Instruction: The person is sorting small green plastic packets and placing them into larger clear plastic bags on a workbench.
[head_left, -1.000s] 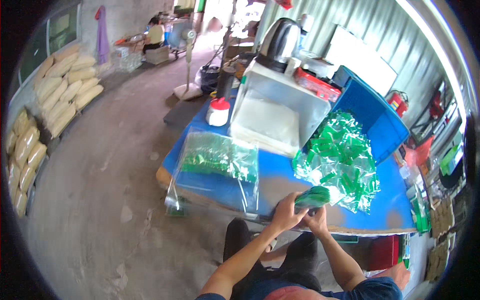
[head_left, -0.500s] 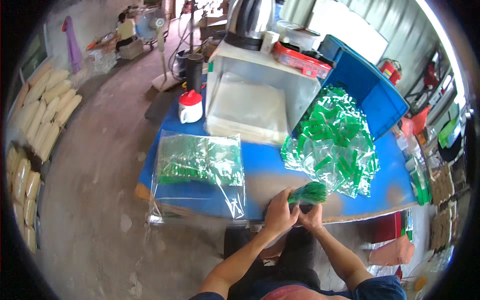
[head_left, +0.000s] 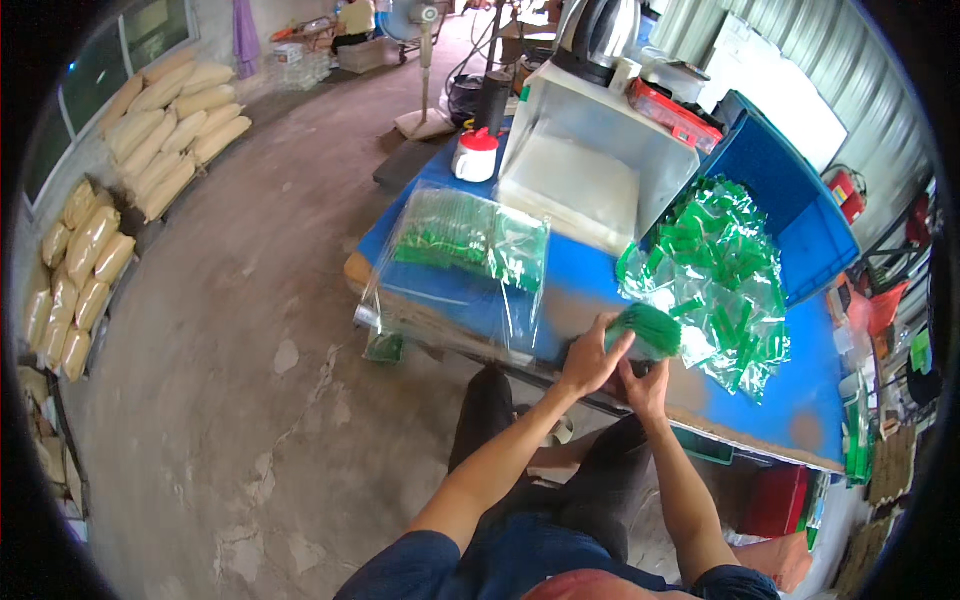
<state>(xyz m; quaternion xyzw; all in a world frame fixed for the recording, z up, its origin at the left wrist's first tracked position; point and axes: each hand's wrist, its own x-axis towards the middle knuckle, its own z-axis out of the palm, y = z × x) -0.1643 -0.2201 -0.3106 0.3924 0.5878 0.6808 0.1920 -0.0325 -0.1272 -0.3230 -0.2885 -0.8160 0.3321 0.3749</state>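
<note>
A thick bundle of thin green strips (head_left: 648, 331), seemingly in clear film, is held above the blue table's (head_left: 800, 345) front edge. My left hand (head_left: 596, 358) is closed on the bundle's left side, thumb across it. Just below, my right hand (head_left: 645, 388) is closed at the bundle's underside; its fingertips are partly hidden. On the left part of the table lies a large clear plastic bag (head_left: 470, 240) with rows of green pieces in it, its near end hanging over the edge. To the right of my hands spreads a heap of small clear packets with green pieces (head_left: 720, 290).
A tipped blue crate (head_left: 790, 215) backs the heap. Behind the bag are a white box with an open front (head_left: 650, 185), holding stacked clear film, and a red-lidded white mug (head_left: 475, 155). A kettle (head_left: 598, 40) stands on the box. Filled sacks (head_left: 90, 240) line the left wall.
My view has swung to the left, so the table sits farther right and higher. The bundle has turned in my hands, now showing a different side. Both hands still hold it.
</note>
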